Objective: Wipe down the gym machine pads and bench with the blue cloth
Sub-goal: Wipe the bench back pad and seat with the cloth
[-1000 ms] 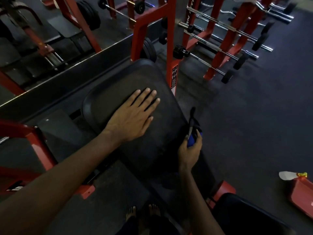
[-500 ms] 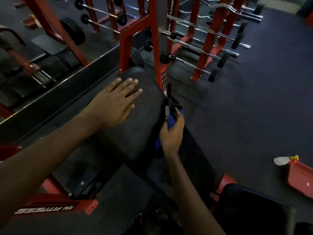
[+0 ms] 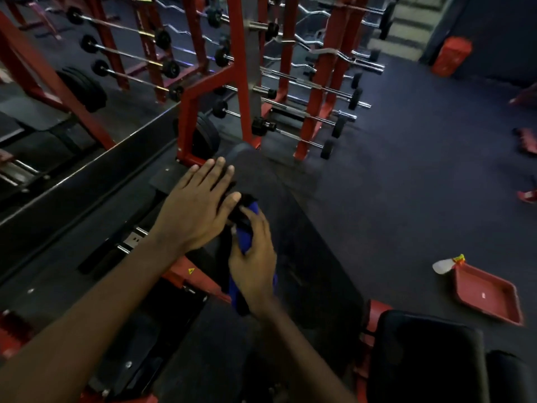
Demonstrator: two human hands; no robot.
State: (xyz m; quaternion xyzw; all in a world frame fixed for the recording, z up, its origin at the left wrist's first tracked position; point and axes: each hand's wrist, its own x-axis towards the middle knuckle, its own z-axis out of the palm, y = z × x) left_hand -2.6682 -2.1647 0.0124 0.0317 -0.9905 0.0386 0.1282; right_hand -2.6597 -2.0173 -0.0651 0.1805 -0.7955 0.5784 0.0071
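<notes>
Blue cloth was gripped in the right hand, left hand held flat beside it (fingers straight); the bench pad was stretched near-to-far, just right of both.

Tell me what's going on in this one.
A person is working at a black bench pad in a gym. The right hand grips the blue cloth at the pad's left edge. The left hand, fingers straight, is just beside the cloth's top end; whether it touches it is unclear. A red tray lies on the floor to the right.
</notes>
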